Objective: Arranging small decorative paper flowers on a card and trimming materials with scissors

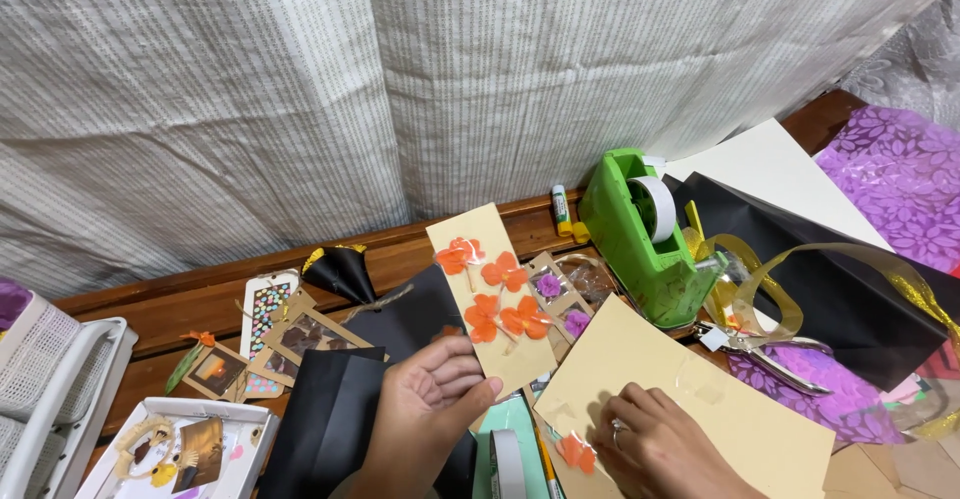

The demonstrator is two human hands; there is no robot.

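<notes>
left hand point(430, 399) clamped on flower card point(492, 299) | right hand point(655, 449) flat, fingers together on tan sheet point(720, 409) — green tape dispenser point(645, 234) behind

Green tape dispenser point(645, 234), glue stick point(560, 204), purple flowered sheet point(895, 179), gold ribbon point(790, 284), black paper point(325, 419).

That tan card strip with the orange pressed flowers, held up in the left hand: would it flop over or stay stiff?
The tan card strip with orange pressed flowers probably stays fairly stiff: it stands straight though the left hand grips only its lower end. It looks thin, so likely very light. The flat orange flowers seem delicate and might flake or lift if rubbed.
</notes>
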